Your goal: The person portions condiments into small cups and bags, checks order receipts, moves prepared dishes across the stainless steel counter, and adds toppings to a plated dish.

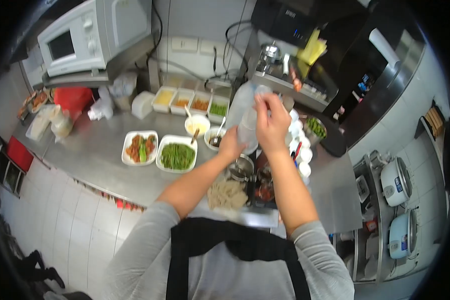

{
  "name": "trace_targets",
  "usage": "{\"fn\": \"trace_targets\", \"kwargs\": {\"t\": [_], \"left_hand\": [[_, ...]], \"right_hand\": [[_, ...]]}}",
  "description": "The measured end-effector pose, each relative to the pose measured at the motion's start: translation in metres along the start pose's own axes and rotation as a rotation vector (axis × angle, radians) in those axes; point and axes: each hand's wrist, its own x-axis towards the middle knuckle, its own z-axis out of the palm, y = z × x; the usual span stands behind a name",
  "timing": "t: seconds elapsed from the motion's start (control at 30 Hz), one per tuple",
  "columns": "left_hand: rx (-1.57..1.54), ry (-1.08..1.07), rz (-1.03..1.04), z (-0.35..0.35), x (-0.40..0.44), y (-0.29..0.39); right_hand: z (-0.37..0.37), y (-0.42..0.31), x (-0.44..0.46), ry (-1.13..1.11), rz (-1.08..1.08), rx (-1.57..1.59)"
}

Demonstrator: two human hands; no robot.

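Over the far side of the steel counter, both my hands are at a translucent, whitish plastic sleeve-like thing [247, 122]; blur hides its exact kind. My left hand [230, 143] is closed around its lower left side. My right hand [273, 120] pinches at its upper end, fingers bent together. Left of it are a small bowl of dark sauce [212, 141] with a spoon and a bowl of pale sauce [197, 125]. Below my hands sit a metal pot [241, 168] and a pile of pale, flat food pieces [227, 194].
Two white dishes hold green vegetables [177, 156] and browned food with green pieces [141, 149]. Behind them stand several topping tubs [200, 102]. White lidded containers [305, 154] stand at right. A microwave [77, 42] is upper left; rice cookers [396, 181] sit on a shelf right.
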Motion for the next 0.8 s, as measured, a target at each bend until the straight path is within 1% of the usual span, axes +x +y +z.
{"fn": "trace_targets", "kwargs": {"t": [0.07,0.1,0.13,0.17,0.2,0.27,0.33,0.37,0.47,0.5,0.53,0.6,0.7,0.77,0.8], "left_hand": [[0.032,-0.108,-0.057,-0.004,0.01,0.005],[-0.042,-0.06,0.033,-0.007,0.008,0.005],[-0.115,-0.014,0.124,-0.009,0.006,0.004],[-0.188,0.03,0.216,-0.014,0.008,0.004],[-0.41,0.011,0.21,-0.029,0.001,0.014],[-0.853,-0.037,0.196,-0.08,-0.021,0.06],[-0.891,0.015,0.345,-0.124,-0.04,0.091],[-0.875,0.067,0.424,-0.138,-0.047,0.104],[-0.552,0.194,0.633,-0.174,-0.049,0.126],[-0.528,0.288,0.622,-0.181,-0.051,0.132],[-0.503,0.382,0.607,-0.189,-0.054,0.138],[-0.528,0.303,0.425,-0.214,-0.061,0.126],[-0.096,0.656,0.466,-0.24,-0.074,0.126],[0.055,0.686,0.465,-0.246,-0.081,0.12],[0.13,0.7,0.463,-0.246,-0.086,0.117]], "right_hand": [[-0.027,-0.039,0.021,0.151,-0.069,0.207],[-0.04,-0.053,0.031,0.254,-0.066,0.423],[-0.056,-0.067,0.04,0.331,0.025,0.537],[-0.077,-0.066,0.048,0.331,0.008,0.566],[-0.094,-0.073,0.054,0.372,0.033,0.66],[-0.121,-0.07,0.053,0.339,0.037,0.948],[-0.131,-0.077,0.047,0.397,0.148,1.044],[-0.132,-0.075,0.042,0.341,0.203,1.054],[-0.109,-0.069,0.026,0.339,0.41,1.194],[-0.097,-0.084,0.024,0.298,0.553,1.28],[-0.086,-0.068,0.011,0.254,0.619,1.318],[-0.068,-0.057,-0.006,-0.059,0.639,1.239],[-0.046,-0.07,-0.025,0.182,0.511,0.703],[-0.036,-0.097,-0.041,0.121,0.142,0.397],[-0.027,-0.107,-0.045,0.078,0.03,0.277]]}}
